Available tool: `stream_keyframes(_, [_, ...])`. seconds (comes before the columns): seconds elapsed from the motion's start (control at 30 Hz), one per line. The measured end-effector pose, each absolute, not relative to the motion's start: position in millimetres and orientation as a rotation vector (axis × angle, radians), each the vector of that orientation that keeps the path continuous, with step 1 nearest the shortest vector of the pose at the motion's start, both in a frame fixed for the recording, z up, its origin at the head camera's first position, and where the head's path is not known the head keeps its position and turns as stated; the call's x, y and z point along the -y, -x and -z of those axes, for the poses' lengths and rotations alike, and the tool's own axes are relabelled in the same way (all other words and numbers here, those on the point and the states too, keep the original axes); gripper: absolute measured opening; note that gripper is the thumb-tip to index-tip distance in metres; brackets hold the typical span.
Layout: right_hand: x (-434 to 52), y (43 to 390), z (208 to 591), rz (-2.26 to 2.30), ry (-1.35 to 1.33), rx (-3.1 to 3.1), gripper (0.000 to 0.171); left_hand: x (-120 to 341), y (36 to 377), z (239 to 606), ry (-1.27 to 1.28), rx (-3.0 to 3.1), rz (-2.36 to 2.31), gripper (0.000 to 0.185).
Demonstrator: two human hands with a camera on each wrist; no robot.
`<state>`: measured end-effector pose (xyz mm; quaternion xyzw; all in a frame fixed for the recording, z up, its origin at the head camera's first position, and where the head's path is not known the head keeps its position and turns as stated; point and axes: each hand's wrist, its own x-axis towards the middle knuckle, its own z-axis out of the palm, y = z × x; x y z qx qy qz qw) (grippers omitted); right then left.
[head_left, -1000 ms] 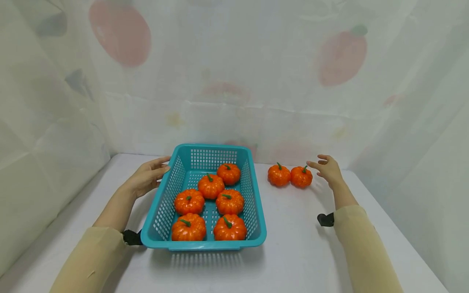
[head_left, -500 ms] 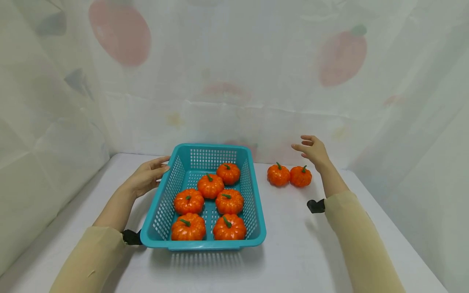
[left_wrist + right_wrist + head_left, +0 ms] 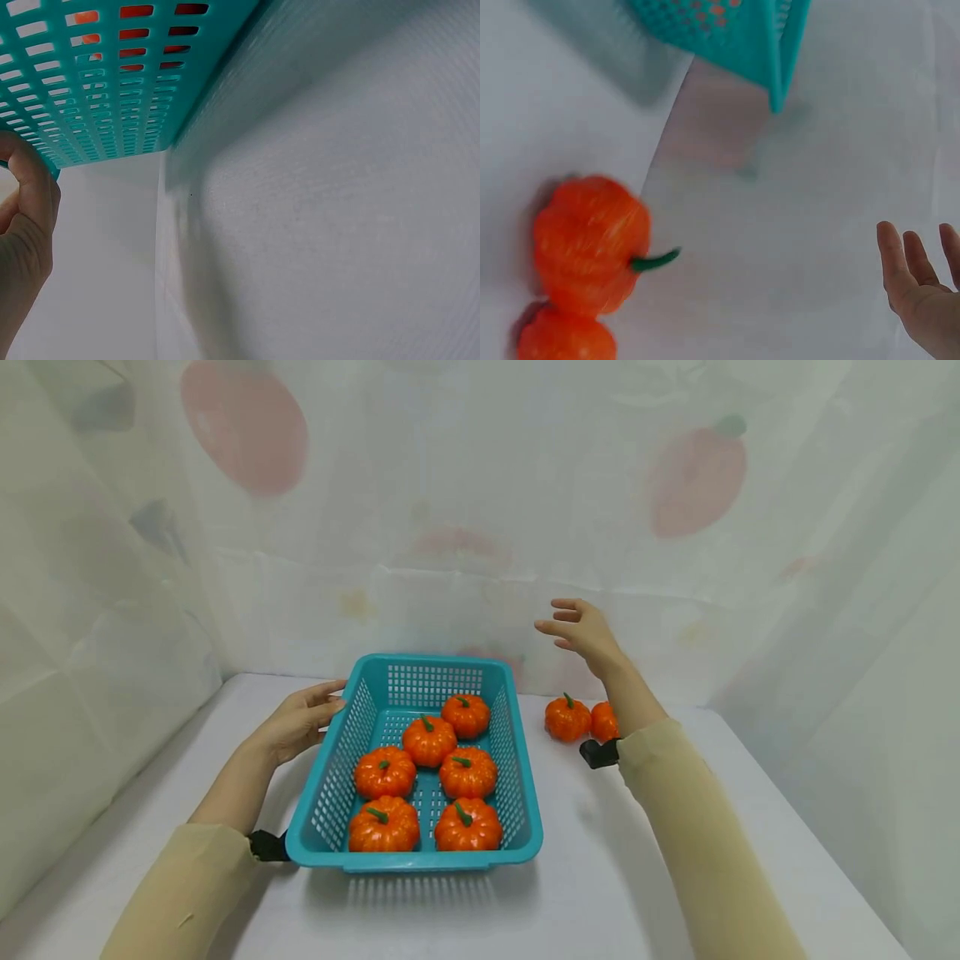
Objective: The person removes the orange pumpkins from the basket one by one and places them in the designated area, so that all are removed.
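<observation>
A turquoise plastic basket (image 3: pixel 415 862) with perforated sides stands on the white table and holds several small orange pumpkins (image 3: pixel 384 774) with green stems. At its left side my left hand (image 3: pixel 300 722) grips the rim, thumb and fingers bent at the edge; the left wrist view shows the bent fingers (image 3: pixel 34 180) by the basket's corner. My right hand (image 3: pixel 588 631) is raised in the air right of the basket's far end, fingers spread and holding nothing. Below it lie a pumpkin (image 3: pixel 567 718) and a second pumpkin (image 3: pixel 603 722), partly hidden by my right forearm.
A white curtain (image 3: pixel 480 510) with faded fruit prints hangs behind the table, and plain sheets flank it on both sides. The table (image 3: pixel 585 885) reaches forward beneath both sleeves. A black strap piece (image 3: pixel 600 753) sticks out from my right cuff.
My right hand has risen and moved left from beside the two loose pumpkins, its forearm now covering part of the right one. My left hand and the basket stay in place.
</observation>
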<state>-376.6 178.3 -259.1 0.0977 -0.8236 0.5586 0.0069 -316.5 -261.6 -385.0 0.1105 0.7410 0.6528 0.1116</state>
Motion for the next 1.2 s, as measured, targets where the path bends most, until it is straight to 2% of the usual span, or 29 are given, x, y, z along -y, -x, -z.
stream_keyframes(0.33, [-118.6, 371.2, 251.5, -1.86, -0.492, 2.618, 0.071, 259.4, 315.0, 385.8, -0.317, -2.186, -1.912, 0.071])
stream_keyframes(0.67, [-76.0, 367.4, 272.9, -1.911, -0.442, 2.834, 0.069, 257.7, 314.2, 385.6, -0.323, -2.182, -1.92, 0.07])
stream_keyframes(1.2, [-37.3, 355.0, 299.5, -1.631, -0.528, 3.299, 0.059, 258.3, 313.5, 386.6, -0.309, -2.135, -1.972, 0.07])
